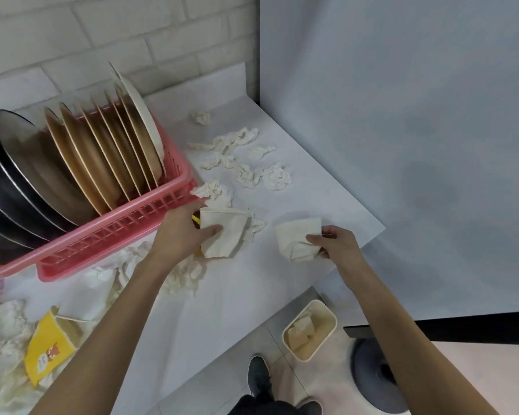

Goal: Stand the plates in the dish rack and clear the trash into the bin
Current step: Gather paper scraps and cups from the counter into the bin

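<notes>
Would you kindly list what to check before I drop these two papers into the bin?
1. Left hand grips left paper: ok.
2. Right hand grips right paper: ok.
3. Bin open, room inside: ok.
4. Plates standing in rack: ok.
5. Tissues cleared from table: not ok, many lie there.

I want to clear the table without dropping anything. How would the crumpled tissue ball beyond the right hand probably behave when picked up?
The crumpled tissue ball looks thin and airy, so it is probably very light and would squash when gripped. Its creased surface suggests little slipping. Being roundish, a push might roll it across the smooth table.
</notes>
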{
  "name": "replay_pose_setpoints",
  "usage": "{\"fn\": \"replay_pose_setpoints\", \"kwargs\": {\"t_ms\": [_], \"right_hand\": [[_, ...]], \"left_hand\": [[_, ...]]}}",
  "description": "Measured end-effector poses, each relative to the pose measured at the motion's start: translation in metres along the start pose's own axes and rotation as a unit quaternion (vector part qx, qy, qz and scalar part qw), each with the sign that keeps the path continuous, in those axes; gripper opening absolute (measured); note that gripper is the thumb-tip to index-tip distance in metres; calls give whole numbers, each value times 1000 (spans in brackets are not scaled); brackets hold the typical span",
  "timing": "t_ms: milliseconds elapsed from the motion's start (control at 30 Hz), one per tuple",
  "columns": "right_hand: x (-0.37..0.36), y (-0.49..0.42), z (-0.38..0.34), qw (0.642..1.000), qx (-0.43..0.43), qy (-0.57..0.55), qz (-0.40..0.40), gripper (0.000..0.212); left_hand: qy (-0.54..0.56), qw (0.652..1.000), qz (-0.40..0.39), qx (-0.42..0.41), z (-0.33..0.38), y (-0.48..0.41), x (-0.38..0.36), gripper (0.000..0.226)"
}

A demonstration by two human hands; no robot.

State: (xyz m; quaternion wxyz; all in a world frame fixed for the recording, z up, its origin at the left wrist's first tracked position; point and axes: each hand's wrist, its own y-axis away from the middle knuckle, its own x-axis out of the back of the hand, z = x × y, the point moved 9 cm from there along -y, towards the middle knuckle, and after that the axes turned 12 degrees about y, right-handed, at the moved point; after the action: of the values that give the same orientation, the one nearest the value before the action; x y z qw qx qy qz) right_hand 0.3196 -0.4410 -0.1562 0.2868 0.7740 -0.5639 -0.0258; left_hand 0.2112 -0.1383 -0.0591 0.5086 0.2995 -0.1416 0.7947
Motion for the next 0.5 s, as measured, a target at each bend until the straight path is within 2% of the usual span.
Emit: {"fn": "replay_pose_setpoints", "kwargs": {"t_ms": [200, 500], "right_hand": [[3, 21, 21, 999, 21, -39, -11, 16], [23, 64, 66, 997, -3, -82, -3, 15]], "left_hand": [[63, 996, -63, 6, 2, 7, -27, 22], [144, 979, -141, 8, 7, 28, -83, 23]]}}
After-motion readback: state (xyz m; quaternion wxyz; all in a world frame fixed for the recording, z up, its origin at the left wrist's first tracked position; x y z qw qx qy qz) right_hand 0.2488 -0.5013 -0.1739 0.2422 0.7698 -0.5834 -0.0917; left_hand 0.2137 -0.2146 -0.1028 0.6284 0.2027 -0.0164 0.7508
